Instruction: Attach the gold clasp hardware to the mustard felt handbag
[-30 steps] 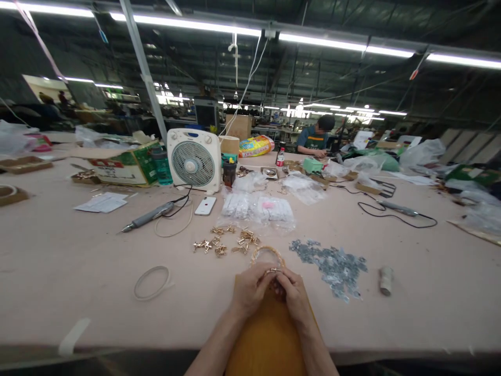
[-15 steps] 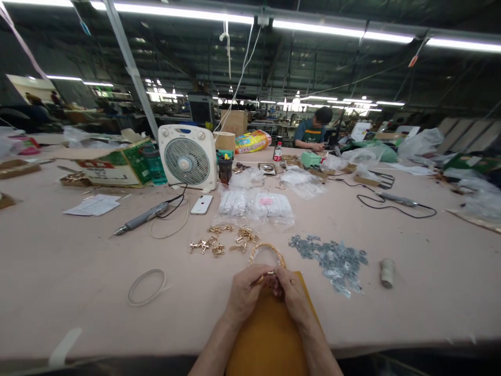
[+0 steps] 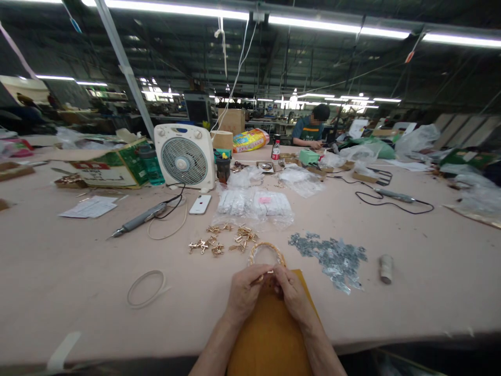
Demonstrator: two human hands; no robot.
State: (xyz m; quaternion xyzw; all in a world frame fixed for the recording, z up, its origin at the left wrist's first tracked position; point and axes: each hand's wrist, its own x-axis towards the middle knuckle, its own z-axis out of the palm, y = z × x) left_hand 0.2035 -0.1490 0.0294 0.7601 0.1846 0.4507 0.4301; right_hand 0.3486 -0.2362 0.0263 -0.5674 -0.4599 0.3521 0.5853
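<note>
A mustard-yellow bag [image 3: 270, 334] lies at the table's front edge, its braided yellow and white handle [image 3: 281, 256] looping away from me. My left hand [image 3: 246, 290] is closed in a pinch at the bag's top edge, on a small shiny gold metal fitting [image 3: 270, 272] seen between the fingertips. Facing it, my right hand [image 3: 291, 290] is closed too, its fingertips against the same spot; what they grip is hidden. Beyond the hands are a pile of gold metal fittings [image 3: 243, 236] and, to the right, a spread of flat grey metal plates [image 3: 338, 258].
A grey electric screwdriver [image 3: 141, 219] and a white phone [image 3: 200, 204] lie left, before a white fan [image 3: 185, 159]. Plastic packets [image 3: 254, 206] lie mid-table. A coiled pale strip [image 3: 129, 292] is left, a spool [image 3: 386, 269] right. A co-worker [image 3: 311, 128] sits across the table.
The view has shifted slightly. Both hands keep nearly the same place and pinch at the bag's top edge, with only a small shift of the fingers.
</note>
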